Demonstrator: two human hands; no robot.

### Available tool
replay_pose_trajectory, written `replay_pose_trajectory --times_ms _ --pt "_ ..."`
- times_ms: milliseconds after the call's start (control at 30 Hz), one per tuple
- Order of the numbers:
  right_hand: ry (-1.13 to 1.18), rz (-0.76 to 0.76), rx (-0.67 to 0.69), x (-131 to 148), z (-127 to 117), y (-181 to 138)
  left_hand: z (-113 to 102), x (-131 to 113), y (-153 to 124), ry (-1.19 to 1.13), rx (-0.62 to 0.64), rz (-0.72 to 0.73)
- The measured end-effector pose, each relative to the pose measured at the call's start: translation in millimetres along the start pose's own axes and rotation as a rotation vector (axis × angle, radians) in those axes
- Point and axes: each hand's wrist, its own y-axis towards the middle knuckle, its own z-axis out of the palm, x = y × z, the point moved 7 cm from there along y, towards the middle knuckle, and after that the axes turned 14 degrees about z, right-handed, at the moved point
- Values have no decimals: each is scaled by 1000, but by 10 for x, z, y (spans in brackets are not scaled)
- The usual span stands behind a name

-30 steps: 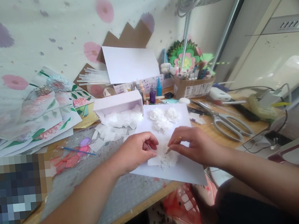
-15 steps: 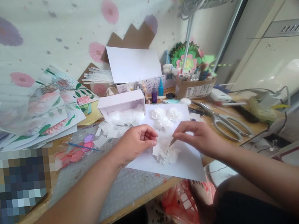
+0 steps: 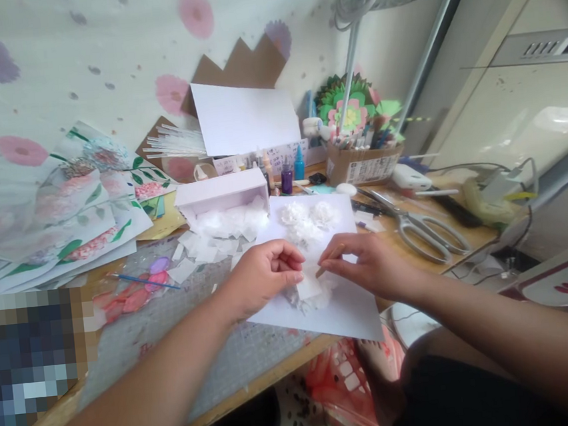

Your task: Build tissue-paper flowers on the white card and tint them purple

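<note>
My left hand (image 3: 269, 271) is closed, its thumb and forefinger pinched at the edge of a small white paper square (image 3: 309, 287). In my right hand (image 3: 361, 259) a thin wooden stick (image 3: 323, 269) slants down, its tip close to that square. Both hands are over a white sheet (image 3: 354, 313). Just below them on the sheet lies a ruffled white paper cluster (image 3: 322, 298), partly covered by the square. Further back on the sheet sit several fluffy white paper flowers (image 3: 301, 219).
Loose white squares (image 3: 201, 248) spill from a white box (image 3: 222, 195) lying open at the left. Large scissors (image 3: 424, 233) lie at the right, near a cardboard pen box (image 3: 364, 164). Small bottles (image 3: 287, 178) stand behind. A blue stick (image 3: 150, 280) rests on the grey cutting mat (image 3: 202, 355).
A white square now shows plainly at my left fingertips, over the cluster. My right hand has tilted its stick and come closer to the left hand. The whole view has shifted slightly.
</note>
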Motion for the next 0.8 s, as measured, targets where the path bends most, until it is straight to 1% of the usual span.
replay_pose_trajectory --times_ms 100,233,333,433,533,600,700,733,767,800 --pt "-11 11 -16 -6 -19 -3 47 80 18 112 27 -10" --pt "20 -27 -56 49 -76 -40 65 109 26 168 39 -11" --pt "80 -134 -84 177 -118 -94 65 97 29 184 36 -2" --pt "77 -260 -63 321 -83 -144 74 101 31 189 42 10" --pt "35 -311 -52 387 -29 -164 83 116 29 192 50 16" --pt "34 -345 -104 421 -56 -188 86 114 28 191 52 16" --pt "33 -370 -316 460 -215 -250 83 91 29 196 50 17" --pt "33 -370 -358 469 -251 -265 83 83 30 198 50 17" --pt "31 -366 -349 473 -251 -263 83 77 30 200 51 17" --pt "26 -360 -298 473 -218 -248 85 74 31 202 52 18"
